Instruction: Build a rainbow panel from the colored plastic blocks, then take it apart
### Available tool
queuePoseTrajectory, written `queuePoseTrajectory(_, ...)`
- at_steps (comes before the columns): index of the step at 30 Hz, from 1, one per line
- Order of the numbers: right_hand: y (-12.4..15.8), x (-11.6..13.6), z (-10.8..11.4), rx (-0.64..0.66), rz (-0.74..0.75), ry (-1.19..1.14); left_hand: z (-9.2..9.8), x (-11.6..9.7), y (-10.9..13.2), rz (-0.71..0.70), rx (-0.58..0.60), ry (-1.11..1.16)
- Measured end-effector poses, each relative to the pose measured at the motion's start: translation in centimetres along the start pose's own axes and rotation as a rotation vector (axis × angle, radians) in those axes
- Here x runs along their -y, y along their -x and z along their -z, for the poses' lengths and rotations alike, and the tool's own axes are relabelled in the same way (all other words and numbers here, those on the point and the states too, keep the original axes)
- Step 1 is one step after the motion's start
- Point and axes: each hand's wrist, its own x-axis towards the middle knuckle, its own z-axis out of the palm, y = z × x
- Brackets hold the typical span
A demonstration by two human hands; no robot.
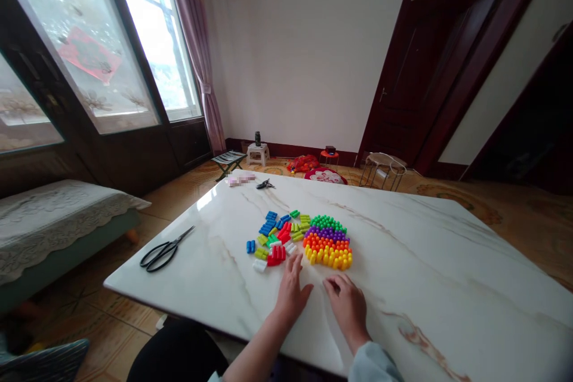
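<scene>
Left hand (pixel 290 293): fingers extended, thumb spread well away from them, gripping nothing. Its fingertips are just beside the white pieces (pixel 290 248); contact cannot be determined. Right hand (pixel 351 305): fingers curled, thumb near the index finger, positioned on the near side of the yellow pieces (pixel 331 258) and apart from them. Whether anything small is pinched there cannot be determined.

The coloured pieces lie around the middle of the marbled surface (pixel 430 256). The right-hand group stands upright, closely packed in colour bands: green pieces (pixel 328 222) farthest, then purple pieces (pixel 326 233), orange pieces (pixel 323 242), and yellow nearest. To their left, blue pieces (pixel 268 224), red pieces (pixel 276 255), lime, green and white ones lie on their sides, several in side-by-side sets.

Black scissors (pixel 166 249) lie near the surface's left edge, blades parted slightly. Pliers (pixel 265 184) lie near the far edge, beside a pixelated pink item (pixel 240 178).
</scene>
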Motion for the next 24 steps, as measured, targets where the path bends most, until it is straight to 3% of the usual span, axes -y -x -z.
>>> queuePoseTrajectory(5, -0.1, 0.4, 0.1, 0.015, 0.030, 0.065, 2.3, -0.4, 0.4, -0.065, 0.046, -0.058)
queuePoseTrajectory(10, 0.0, 0.4, -0.1, 0.017, 0.029, 0.111, 4.4, -0.5, -0.1, -0.053, -0.208, -0.376)
queuePoseTrajectory(12, 0.0, 0.5, -0.1, 0.024, 0.024, 0.114, 4.6, -0.2, -0.4, -0.004, -0.251, -0.504)
queuePoseTrajectory(17, 0.0, 0.6, -0.1, 0.019, 0.022, 0.109, 4.1, 0.8, -1.4, 0.093, -0.117, -0.634)
queuePoseTrajectory(24, 0.0, 0.7, 0.1, 0.029, 0.013, 0.110, 4.3, 0.7, -2.4, 0.108, -0.073, -0.622)
